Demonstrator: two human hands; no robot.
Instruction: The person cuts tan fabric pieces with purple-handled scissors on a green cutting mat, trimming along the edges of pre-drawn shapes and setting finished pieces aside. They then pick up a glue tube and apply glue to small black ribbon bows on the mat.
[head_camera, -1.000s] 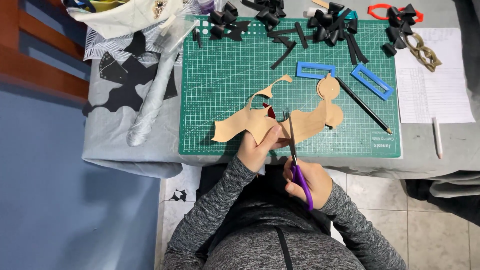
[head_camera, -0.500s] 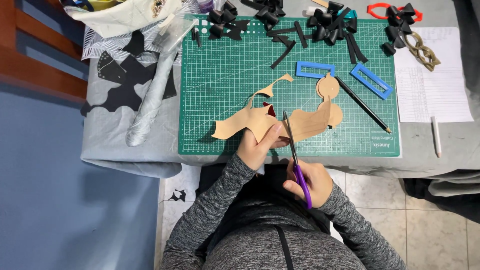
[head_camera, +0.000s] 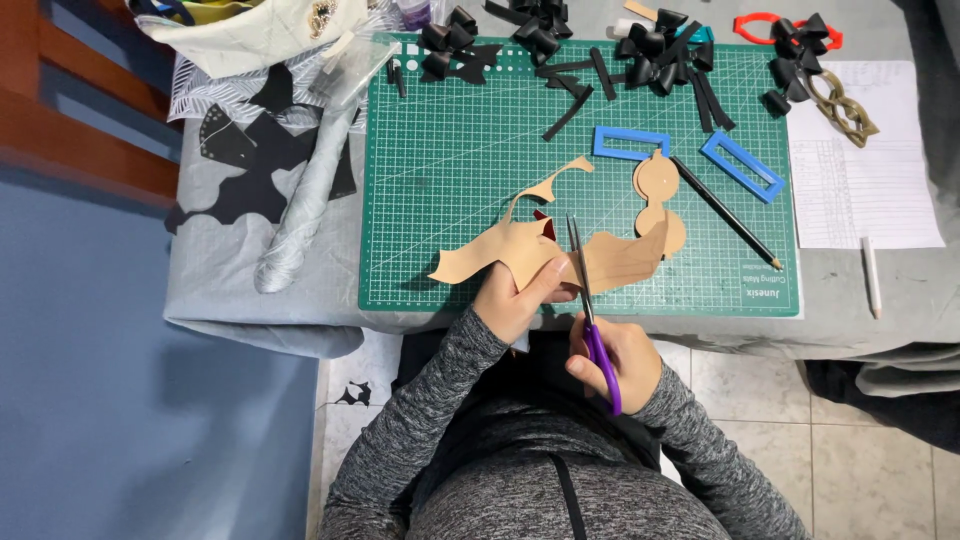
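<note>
**Scissors a bit further into the tan sheet**

Compared to the frame a second back, the scissors (head_camera: 588, 300) have shifted slightly left and their blades now point nearly straight up the frame, sitting deeper in the tan sheet (head_camera: 560, 250). The sheet itself has turned a little in the grip too.

The right hand (head_camera: 615, 357) is closed around the purple scissor handles, low in the middle of the frame, just off the table edge. The left hand (head_camera: 520, 295) is pinching the tan sheet from below, thumb on top right beside the blades. That sheet is an irregular cut-up shape lying over the lower middle of the green cutting mat (head_camera: 450, 180), with one thin strip curling up toward the centre.

Other stuff around: a tan figure-eight piece (head_camera: 657, 190) right of the sheet, touching it, two blue rectangular frames (head_camera: 742, 165) and a black pencil (head_camera: 725, 212) running diagonally between them. A bunch of black bows and strips (head_camera: 600, 50) sit along the top edge of the mat. On the right there's a lined paper sheet (head_camera: 865, 190) with a white pen (head_camera: 871, 277) at its bottom edge. Left of the mat is a rolled clear plastic tube (head_camera: 310, 180) over black cutouts (head_camera: 250, 165).
</note>
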